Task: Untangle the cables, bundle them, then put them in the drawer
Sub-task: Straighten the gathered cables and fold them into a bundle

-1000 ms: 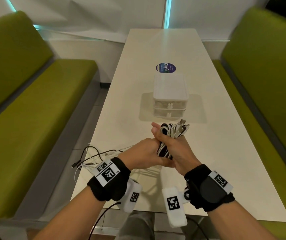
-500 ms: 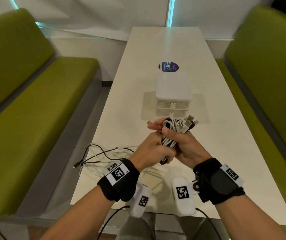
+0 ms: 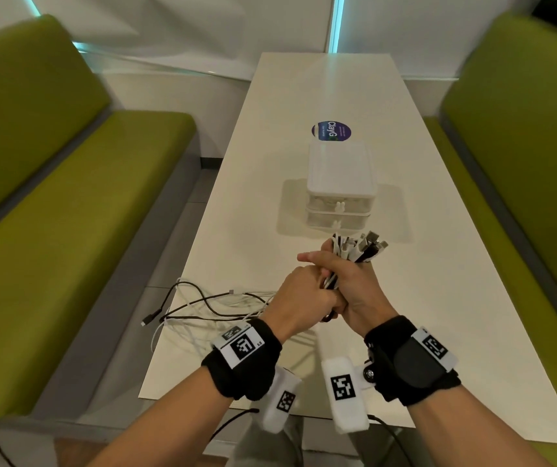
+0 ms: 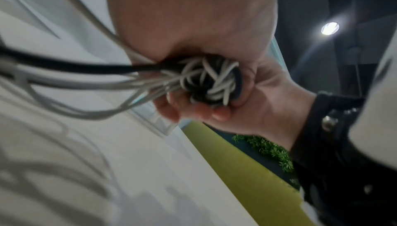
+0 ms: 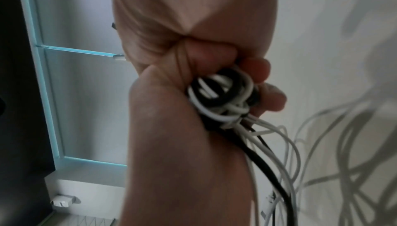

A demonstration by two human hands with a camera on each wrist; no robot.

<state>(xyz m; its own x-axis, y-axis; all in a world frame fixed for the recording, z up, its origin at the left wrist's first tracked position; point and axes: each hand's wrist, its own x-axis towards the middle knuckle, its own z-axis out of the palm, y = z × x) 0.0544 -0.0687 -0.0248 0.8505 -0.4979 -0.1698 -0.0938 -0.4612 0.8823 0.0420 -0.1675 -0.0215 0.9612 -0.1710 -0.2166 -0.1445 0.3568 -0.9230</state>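
A bundle of white and black cables (image 3: 359, 247) stands upright above the table's near half, its connector ends fanning out at the top. My left hand (image 3: 299, 291) and my right hand (image 3: 358, 284) both grip its coiled middle, pressed together. In the left wrist view the looped coils (image 4: 210, 82) show between the two fists; in the right wrist view the loops (image 5: 223, 94) sit under my curled fingers (image 5: 257, 72). Loose cable tails (image 3: 203, 305) trail from the bundle across the table's left edge. The white two-drawer unit (image 3: 339, 190) stands just beyond the bundle, both drawers closed.
The white table (image 3: 439, 298) runs away from me between two green benches (image 3: 68, 230) (image 3: 523, 163). A round dark sticker (image 3: 331, 131) lies behind the drawer unit. One black plug (image 3: 147, 320) hangs over the table's left edge.
Both hands have carried the bundle forward, closer to the drawer unit. The loose tails on the left have shifted a little with them.
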